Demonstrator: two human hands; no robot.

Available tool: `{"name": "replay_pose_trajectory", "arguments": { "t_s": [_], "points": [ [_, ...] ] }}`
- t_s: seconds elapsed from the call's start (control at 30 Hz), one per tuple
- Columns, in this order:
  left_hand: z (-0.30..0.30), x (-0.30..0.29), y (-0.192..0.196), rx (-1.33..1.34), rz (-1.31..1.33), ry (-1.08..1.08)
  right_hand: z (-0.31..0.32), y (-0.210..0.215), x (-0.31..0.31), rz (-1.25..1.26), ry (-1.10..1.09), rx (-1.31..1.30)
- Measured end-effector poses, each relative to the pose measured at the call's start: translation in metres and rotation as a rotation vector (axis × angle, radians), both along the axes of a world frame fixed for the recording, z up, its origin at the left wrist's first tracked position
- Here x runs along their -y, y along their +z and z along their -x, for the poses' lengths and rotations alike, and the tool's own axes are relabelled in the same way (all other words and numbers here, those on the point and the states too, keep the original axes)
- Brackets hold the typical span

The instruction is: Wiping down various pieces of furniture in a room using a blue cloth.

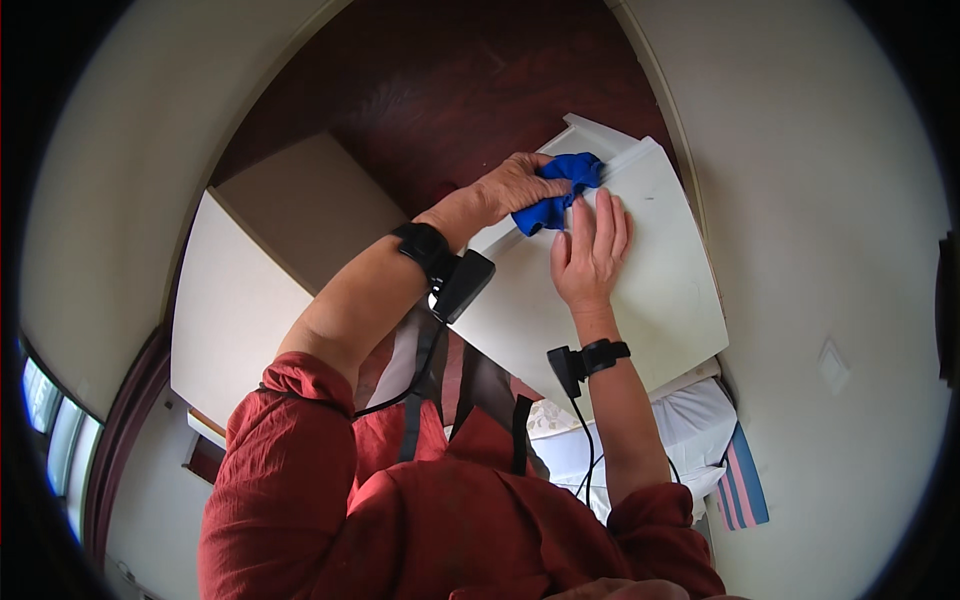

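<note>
A crumpled blue cloth lies against the top edge of a white panel, which looks like a cabinet door or board. My left hand grips the cloth from the left, its fingers partly hidden behind the fabric. Just right of the cloth, my right hand rests flat on the panel's face with its fingers stretched out. Its fingertips are close to the cloth's lower right side. Both wrists carry black strapped devices with cables.
Another white panel stands at the left beside a brown-grey surface. Dark reddish wood flooring spreads beyond. Pale walls rise on both sides, with a switch plate at right. White bedding and a striped item are lower right.
</note>
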State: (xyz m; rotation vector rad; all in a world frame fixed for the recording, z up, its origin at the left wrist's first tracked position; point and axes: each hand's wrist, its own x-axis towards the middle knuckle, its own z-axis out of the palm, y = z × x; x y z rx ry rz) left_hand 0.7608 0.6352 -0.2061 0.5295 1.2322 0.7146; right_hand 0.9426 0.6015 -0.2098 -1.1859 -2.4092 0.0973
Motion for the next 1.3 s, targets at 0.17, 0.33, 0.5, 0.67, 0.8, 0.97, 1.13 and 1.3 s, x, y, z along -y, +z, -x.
{"name": "replay_pose_trajectory", "arguments": {
  "t_s": [0.17, 0.33, 0.5, 0.67, 0.8, 0.97, 1.13, 1.3],
  "points": [
    [-0.022, -0.023, 0.024, -0.059, 0.033, -0.025, -0.007, 0.001, 0.007, -0.034, 0.001, -0.016],
    [-0.044, -0.052, 0.017, -0.395, -0.126, -0.029, 0.001, 0.006, 0.013, -0.057, 0.032, -0.077],
    [-0.036, -0.041, 0.016, -0.440, -0.254, -0.051, -0.002, 0.010, 0.012, -0.078, 0.024, -0.072],
    [-0.006, 0.018, -0.013, -0.384, -0.306, -0.120, -0.005, 0.011, 0.014, -0.077, 0.004, -0.054],
    [0.009, 0.055, -0.030, -0.560, -0.118, -0.301, -0.011, 0.014, 0.016, -0.077, -0.009, -0.040],
    [0.009, 0.056, -0.044, -0.379, 0.089, -0.213, -0.012, 0.022, 0.009, -0.108, -0.011, -0.049],
    [-0.008, -0.007, 0.000, 0.053, 0.002, -0.089, -0.018, 0.029, 0.004, -0.107, -0.019, -0.045],
    [-0.021, -0.040, 0.010, -0.132, -0.134, -0.299, -0.022, 0.039, 0.006, -0.106, -0.017, -0.054]
  ]
}}
